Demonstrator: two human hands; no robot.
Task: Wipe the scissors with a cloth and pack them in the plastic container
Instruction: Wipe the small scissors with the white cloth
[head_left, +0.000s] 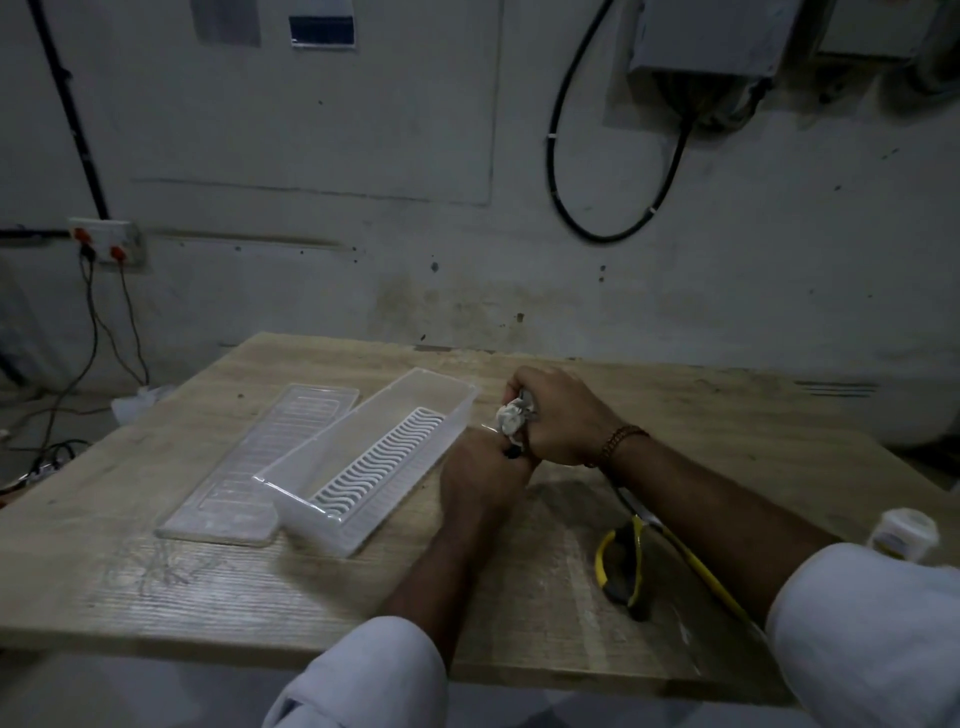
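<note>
Wiping is the step we judge to be in hand in the head view: our right hand (558, 415) is curled round a wad of white cloth (511, 419) and something grey and metallic that pokes out above it, most likely a blade of the scissors (525, 402). Our left hand (480, 475) is closed below, at about 7 o'clock from the cloth, gripping what seems to be the dark handle end; the pair is mostly hidden by both hands, so we cannot tell whether the blades are apart. To do this well, we would keep the left hand firm on the handles, draw the cloth from pivot to tip along the flat and keep our fingers off the edge.

The clear plastic container (332, 519) lies open on the wooden surface (218, 597), at 9 o'clock from the hands and close to them, with a white ribbed tray (379, 462) inside. Its lid (249, 467) lies flat just beside it, farther toward 9 o'clock. Nothing blocks the way from hands to container.

At 5 o'clock from the hands, under our right forearm, lies a yellow-and-black handled tool (621, 566), possibly a second pair, too dim to say. A small white jar (906, 532) stands at the surface's right edge, near our right sleeve (872, 639), which could knock it.
</note>
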